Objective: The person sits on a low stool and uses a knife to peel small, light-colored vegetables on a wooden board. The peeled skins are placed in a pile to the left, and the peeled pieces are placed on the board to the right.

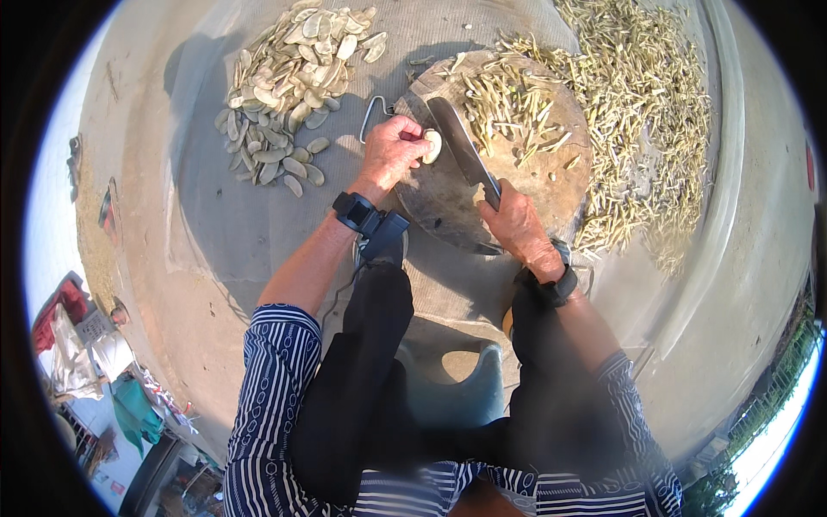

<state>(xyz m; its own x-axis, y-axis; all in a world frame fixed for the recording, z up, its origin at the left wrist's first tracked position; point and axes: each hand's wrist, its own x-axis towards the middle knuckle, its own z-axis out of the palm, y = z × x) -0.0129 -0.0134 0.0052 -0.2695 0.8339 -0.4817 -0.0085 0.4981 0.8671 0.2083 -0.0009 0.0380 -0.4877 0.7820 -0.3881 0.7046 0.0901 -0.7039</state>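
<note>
My left hand point(395, 147) pinches a pale flat bean pod point(431, 146) at the left edge of a round wooden chopping block point(446, 207); whether more pods sit behind it I cannot tell. In my right hand point(515, 223) is the handle of a cleaver point(460, 139), its dark blade slanting up and left across the block. A gap separates the blade from the held pod. Sliced pod strips point(510, 106) are heaped on the block's far half. By my right thumb, a small pale scrap point(479, 193) touches the cleaver near the handle.
Whole flat pods point(291, 84) lie piled at the far left on a ribbed ground sheet point(426, 19). Many cut strips point(652, 129) spread to the right of the block. A bent metal wire point(367, 119) is beside my left hand. A blue plastic stool point(459, 394) is beneath me.
</note>
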